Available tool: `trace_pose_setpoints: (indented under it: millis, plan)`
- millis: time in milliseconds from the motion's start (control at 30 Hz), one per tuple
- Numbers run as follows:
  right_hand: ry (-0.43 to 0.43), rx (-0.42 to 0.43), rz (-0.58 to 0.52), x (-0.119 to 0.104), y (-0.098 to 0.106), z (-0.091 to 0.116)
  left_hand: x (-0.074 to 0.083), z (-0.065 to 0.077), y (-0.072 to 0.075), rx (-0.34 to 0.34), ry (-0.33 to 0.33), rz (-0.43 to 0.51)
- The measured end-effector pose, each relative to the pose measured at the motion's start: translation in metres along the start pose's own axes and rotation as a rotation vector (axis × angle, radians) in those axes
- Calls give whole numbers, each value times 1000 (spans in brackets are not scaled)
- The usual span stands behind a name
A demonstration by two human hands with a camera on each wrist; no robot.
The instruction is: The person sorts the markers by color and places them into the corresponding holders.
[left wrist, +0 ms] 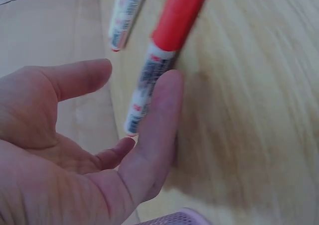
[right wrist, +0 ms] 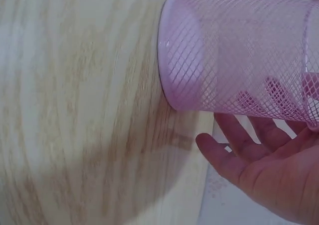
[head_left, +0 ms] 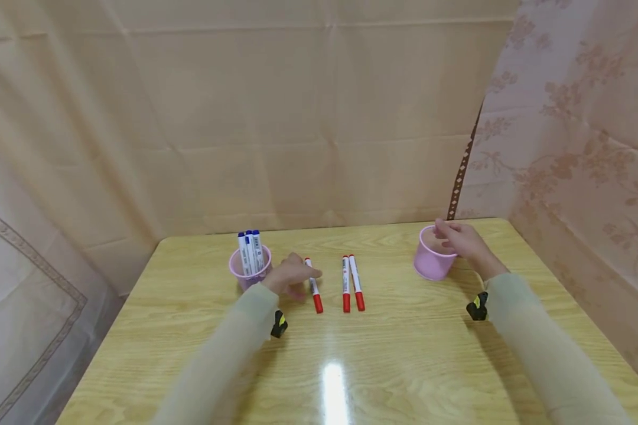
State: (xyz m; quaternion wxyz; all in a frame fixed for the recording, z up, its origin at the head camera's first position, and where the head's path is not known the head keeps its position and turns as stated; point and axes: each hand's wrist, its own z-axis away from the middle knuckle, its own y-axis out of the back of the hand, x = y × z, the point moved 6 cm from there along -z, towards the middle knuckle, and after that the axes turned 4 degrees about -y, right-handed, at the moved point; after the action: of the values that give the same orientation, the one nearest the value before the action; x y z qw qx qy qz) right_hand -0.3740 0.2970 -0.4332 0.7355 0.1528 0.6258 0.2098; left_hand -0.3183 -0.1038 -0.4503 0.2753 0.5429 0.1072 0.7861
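Note:
My left hand (head_left: pixel 291 273) is over a red-capped white marker (head_left: pixel 313 285) lying on the table. In the left wrist view its thumb and fingers stand apart, and one finger overlaps the marker (left wrist: pixel 149 80). At the right, a pink mesh pen cup (head_left: pixel 432 264) stands upright. My right hand (head_left: pixel 464 241) is at its rim, loosely curled round the side; several fingers show partly through the mesh of the cup (right wrist: pixel 239 51) in the right wrist view. Two more red-capped markers, a straight one (head_left: pixel 346 283) and a slightly slanted one (head_left: pixel 357 283), lie mid-table.
A second pink mesh cup (head_left: pixel 266 255) left of my left hand holds several blue-capped white markers (head_left: pixel 251 254). The wooden table (head_left: pixel 393 354) meets a beige curtain (head_left: pixel 319 130) behind, and a floral cloth (head_left: pixel 579 147) hangs on the right.

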Motion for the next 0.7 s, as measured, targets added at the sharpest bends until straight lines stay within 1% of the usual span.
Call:
trace_pose_setpoints:
  millis: [67,133,267,367,433,533,600,700]
  plan:
    - [5,20,53,0,1,0,-1,-4,-2,20,-9,1]
    - [-10,25,73,0,1,1,-2,-7,-2,41,-15,-4]
    - [-66,5,30,3,-1,2,-1,-9,-2,71,-13,-19]
    - [-78,0,4,5,-2,3,1,-9,-4,91,-14,-41]
    - [-77,0,-2,5,-1,4,3,-9,-6,108,-11,-83]
    - [-79,0,15,6,-1,4,6,-10,-10,121,3,-176]
    - [-78,-4,13,6,-1,3,9,-11,-13,125,23,-242]
    - [-78,-3,17,6,0,3,12,-13,-15,129,44,-311]
